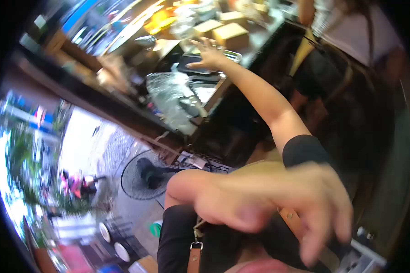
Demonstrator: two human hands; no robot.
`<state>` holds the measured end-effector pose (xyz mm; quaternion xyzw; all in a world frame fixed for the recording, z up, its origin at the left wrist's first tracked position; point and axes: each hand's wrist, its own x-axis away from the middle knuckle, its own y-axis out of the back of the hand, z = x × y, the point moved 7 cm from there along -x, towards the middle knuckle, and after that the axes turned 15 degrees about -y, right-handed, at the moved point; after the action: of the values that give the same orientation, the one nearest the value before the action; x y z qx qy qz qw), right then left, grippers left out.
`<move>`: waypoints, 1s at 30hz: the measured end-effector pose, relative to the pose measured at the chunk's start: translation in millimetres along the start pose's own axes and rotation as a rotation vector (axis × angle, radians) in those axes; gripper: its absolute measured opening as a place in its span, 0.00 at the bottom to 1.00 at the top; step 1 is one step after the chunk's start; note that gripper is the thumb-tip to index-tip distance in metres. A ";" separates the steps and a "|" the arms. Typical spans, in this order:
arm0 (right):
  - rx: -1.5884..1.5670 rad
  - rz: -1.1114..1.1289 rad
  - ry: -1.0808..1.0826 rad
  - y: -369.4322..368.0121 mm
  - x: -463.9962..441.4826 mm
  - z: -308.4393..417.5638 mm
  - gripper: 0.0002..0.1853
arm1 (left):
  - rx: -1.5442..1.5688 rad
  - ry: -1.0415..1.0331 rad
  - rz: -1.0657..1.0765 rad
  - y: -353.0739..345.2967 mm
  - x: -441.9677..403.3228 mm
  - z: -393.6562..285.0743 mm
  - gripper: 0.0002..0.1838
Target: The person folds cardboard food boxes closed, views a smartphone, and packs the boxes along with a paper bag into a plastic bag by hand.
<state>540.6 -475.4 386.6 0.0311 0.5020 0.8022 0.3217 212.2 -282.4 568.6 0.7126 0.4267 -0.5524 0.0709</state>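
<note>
My left hand [305,200] hangs close to the camera in front of my chest, blurred by motion. Its fingers droop apart, with nothing visible in them. Over the cluttered table, my right arm stretches out to my right hand [209,57], whose fingers are spread. That hand is above or on a dark, flat, rectangular object [191,63]; contact cannot be made out. Crumpled clear plastic wrapping [168,93] lies on the near side of it. Small brown cardboard boxes [231,36] stand just past my right hand.
Yellow items [161,20] and more plastic bags lie at the table's far end. A black fan [148,175] stands below the table edge. Another person in a light top [351,32] is at upper right. A street with a pink-and-dark vehicle [77,184] shows at left.
</note>
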 end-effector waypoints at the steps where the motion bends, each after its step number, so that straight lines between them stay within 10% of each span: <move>1: -0.122 -0.180 0.093 39.7 30.4 -7.3 0.42 | -0.108 0.005 -0.019 26.2 7.6 -5.5 0.36; 3: -0.469 -0.298 0.251 68.6 70.3 -61.6 0.29 | -0.303 0.011 -0.117 78.8 29.1 -18.1 0.31; 7: 0.253 -0.086 -0.025 22.7 112.3 -204.6 0.20 | -0.434 0.067 -0.329 168.6 78.0 -23.1 0.25; 9: 0.670 -0.221 0.396 -10.2 137.5 -244.3 0.20 | -0.282 0.171 -0.483 210.9 99.7 -1.3 0.22; 11: 0.895 0.332 0.075 -72.1 135.7 -361.1 0.23 | -0.307 0.320 -0.631 246.2 125.2 24.2 0.19; 13: 1.485 0.174 -0.311 -63.0 145.1 -401.9 0.26 | -0.347 0.384 -0.645 274.8 151.2 43.3 0.18; 16: 1.324 0.501 -0.548 -112.2 134.0 -461.4 0.30 | -0.392 0.489 -0.689 308.9 189.7 61.8 0.21; 19: 0.934 0.661 -0.213 -139.6 87.6 -391.8 0.15 | -0.330 0.561 -0.824 330.6 246.9 84.4 0.24; 21: 0.639 0.092 -0.473 -145.7 39.4 -446.8 0.10 | -0.298 0.620 -0.939 332.5 281.5 95.6 0.23; 23: 0.881 -0.272 -0.253 -164.3 11.3 -506.8 0.11 | -0.272 0.706 -1.162 328.9 322.9 105.6 0.22; 25: 0.600 -0.048 -0.981 -169.8 -6.5 -599.6 0.10 | -0.202 0.639 -1.401 320.5 377.7 120.6 0.20; 30: 0.130 -0.730 -1.369 -113.7 -7.9 -641.5 0.10 | -0.113 0.758 -1.903 307.3 470.5 151.1 0.20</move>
<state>362.7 -950.7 -22.0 0.3710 0.2162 0.4168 0.8012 325.3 -311.9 -1.5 0.2023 0.8348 -0.0976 -0.5027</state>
